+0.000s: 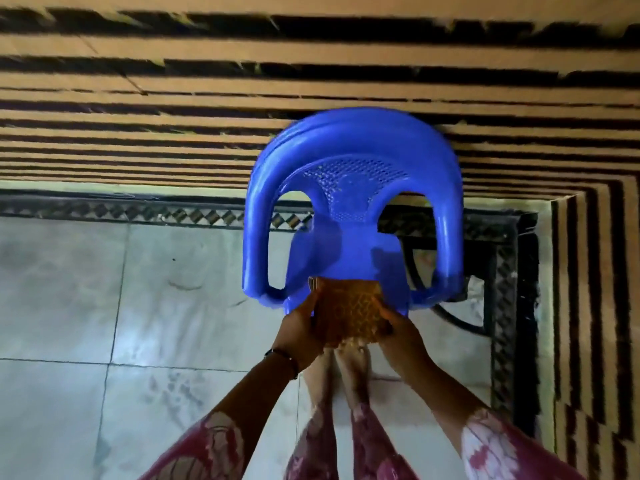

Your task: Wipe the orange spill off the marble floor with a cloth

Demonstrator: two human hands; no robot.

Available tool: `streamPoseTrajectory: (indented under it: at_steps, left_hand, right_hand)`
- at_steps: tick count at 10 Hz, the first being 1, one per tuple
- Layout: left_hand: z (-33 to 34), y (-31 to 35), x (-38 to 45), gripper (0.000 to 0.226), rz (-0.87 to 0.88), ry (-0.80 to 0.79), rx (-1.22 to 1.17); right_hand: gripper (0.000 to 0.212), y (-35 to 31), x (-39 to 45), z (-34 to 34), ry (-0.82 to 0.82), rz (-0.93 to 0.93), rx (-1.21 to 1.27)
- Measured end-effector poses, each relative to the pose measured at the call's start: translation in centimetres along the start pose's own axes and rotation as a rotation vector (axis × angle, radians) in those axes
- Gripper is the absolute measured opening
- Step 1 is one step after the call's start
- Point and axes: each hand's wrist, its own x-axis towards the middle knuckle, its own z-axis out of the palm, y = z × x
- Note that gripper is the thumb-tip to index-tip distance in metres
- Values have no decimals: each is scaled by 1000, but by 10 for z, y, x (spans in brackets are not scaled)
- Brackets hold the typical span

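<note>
Cloth: an orange-brown patterned cloth (349, 315), held up in the air between both hands, in front of the seat edge of the chair.
Left hand: the left hand (298, 329) is closed on the left edge of the cloth, with the fingers curled around it; a thin dark band is on the wrist.
Right hand: the right hand (398, 332) is closed on the right edge of the cloth, level with the left hand.
Position to grip: the cloth is stretched from one grip to the other; its lower edge hangs a little below the hands, above the bare feet (341, 375).
Chair: a blue plastic armchair (349, 202) stands just beyond the hands.
Floor: a pale grey marble tiled floor (104, 306) lies under the hands and to their left.
Spill: I cannot see an orange spill on the visible floor.
Sleeves: pink patterned sleeves (207, 448) cover the upper arms.
</note>
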Motion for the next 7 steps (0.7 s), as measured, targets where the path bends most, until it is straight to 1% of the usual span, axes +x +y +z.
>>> streamPoseTrajectory:
  at_steps: [1,2,3,4,5,6,7]
  left_hand:
    - [23,-35,44,54,-24,-14,-16]
    - [39,-50,62,52,-51,40,-49]
    - [44,-55,70,46,-61,18,106]
    - [46,-61,63,61,-67,-133,214]
    - [42,-57,48,64,-160,-196,325]
    - [23,-23,20,51,-111,-25,285]
    - [7,14,-16,46,-74,173,-17]
  right_hand:
    - [49,24,39,8,-41,-2,-140]
    - [47,40,58,14,-62,6,-166]
    - [55,48,62,11,-155,2,-282]
    - [66,45,58,0,-224,-12,-418]
    - [58,36,47,-14,-184,0,-433]
    - [34,4,23,-31,-102,-36,-222]
    - [18,-38,-14,-50,-34,-148,-1]
